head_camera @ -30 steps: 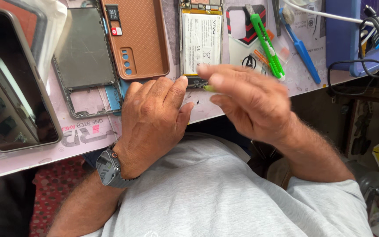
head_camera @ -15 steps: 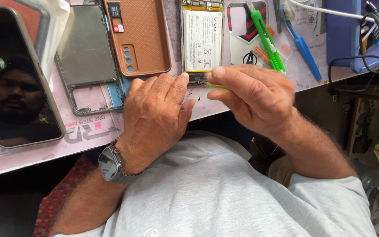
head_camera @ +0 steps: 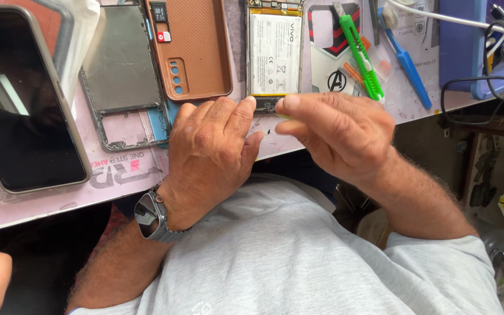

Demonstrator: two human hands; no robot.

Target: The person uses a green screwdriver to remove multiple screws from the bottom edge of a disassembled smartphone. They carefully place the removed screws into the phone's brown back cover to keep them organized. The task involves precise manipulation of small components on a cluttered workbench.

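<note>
head view: pink work mat cluttered; left hand grip empty, right hand grip pinching, contents unclear.

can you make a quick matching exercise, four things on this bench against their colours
Things:
1. phone case
2. cutter
3. toothbrush
4. battery

Colours:
a. blue
b. white
c. brown
d. green

Pairs: 1-c, 2-d, 3-a, 4-b
</note>
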